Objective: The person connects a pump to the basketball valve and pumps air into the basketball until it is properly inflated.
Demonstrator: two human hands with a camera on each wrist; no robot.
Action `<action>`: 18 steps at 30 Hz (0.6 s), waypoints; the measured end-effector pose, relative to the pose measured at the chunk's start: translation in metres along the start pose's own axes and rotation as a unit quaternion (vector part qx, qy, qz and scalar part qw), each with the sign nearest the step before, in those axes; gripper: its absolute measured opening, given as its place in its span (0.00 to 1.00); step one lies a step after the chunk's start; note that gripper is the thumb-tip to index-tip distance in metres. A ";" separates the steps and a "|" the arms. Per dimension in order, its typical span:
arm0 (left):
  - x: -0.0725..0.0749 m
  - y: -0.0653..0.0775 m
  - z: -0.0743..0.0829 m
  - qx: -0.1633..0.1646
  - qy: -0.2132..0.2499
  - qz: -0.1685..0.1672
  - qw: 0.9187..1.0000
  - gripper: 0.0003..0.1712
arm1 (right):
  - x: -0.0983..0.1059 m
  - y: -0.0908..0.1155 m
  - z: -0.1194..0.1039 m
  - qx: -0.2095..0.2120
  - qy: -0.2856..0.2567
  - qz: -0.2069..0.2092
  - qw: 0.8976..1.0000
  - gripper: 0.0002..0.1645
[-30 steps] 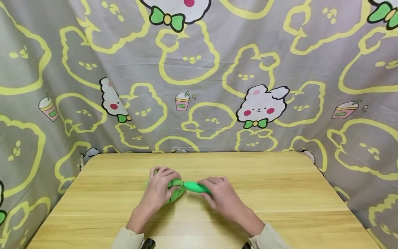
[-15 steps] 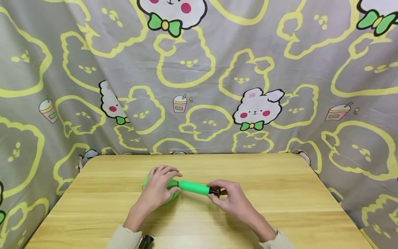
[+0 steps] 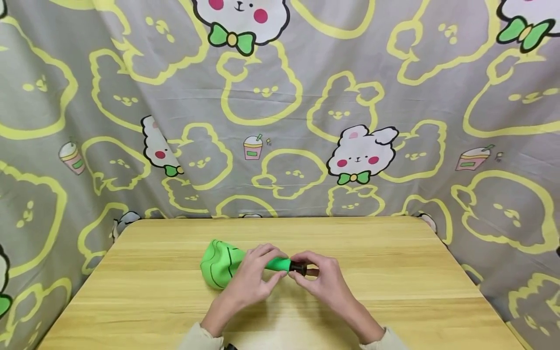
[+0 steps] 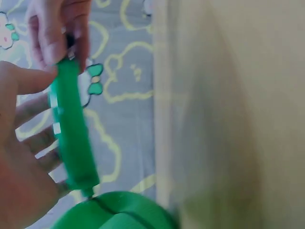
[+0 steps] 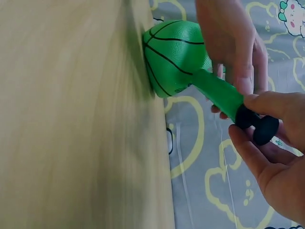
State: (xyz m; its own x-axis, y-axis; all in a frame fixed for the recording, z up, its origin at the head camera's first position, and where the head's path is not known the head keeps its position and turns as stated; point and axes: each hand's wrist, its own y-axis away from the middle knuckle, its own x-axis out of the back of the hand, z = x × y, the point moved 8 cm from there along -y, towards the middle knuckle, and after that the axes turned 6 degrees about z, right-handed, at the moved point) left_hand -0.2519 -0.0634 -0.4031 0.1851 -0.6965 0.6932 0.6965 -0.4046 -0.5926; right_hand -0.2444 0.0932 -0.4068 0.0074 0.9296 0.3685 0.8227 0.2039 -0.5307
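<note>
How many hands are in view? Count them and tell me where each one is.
2. The left hand is around the green pump, between the ball and the right hand, which grips the pump's black end. No other hand shows.

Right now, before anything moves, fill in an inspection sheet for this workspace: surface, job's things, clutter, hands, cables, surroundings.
Surface: table with light wood grain.
Job's things: green ball with black lines, visibly dented, appears to rest on the table; green pump meets the ball at one end and has a black handle at the other.
Clutter: nothing seen.
Hands: left hand holds the pump's green barrel; right hand grips the black handle end between thumb and fingers.
Cables: nothing seen.
Surroundings: grey curtain behind and at both sides, printed with yellow outlines, white rabbits and drink cups; a small black item at the left cuff, too cropped to identify.
</note>
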 end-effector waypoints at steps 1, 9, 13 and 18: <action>-0.002 0.000 0.000 0.004 0.008 0.004 1.000 0.15 | -0.001 -0.001 0.000 -0.001 -0.002 0.003 1.000 0.14; -0.009 0.001 -0.004 0.020 0.018 0.019 0.999 0.17 | 0.005 0.004 -0.002 -0.007 -0.013 0.015 1.000 0.16; -0.011 0.004 -0.004 0.019 0.016 0.020 0.999 0.16 | 0.009 0.010 -0.004 0.007 -0.029 0.024 0.999 0.16; -0.011 0.006 -0.005 0.018 0.023 0.020 0.999 0.15 | 0.011 0.014 -0.008 0.025 -0.039 0.048 0.998 0.19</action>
State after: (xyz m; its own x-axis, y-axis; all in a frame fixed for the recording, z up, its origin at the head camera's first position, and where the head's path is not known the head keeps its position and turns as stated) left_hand -0.2534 -0.0604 -0.4163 0.1825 -0.7381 0.6495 0.7141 -0.3545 -0.6036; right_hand -0.2287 0.1039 -0.4040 0.0393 0.9664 0.2539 0.7909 0.1252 -0.5990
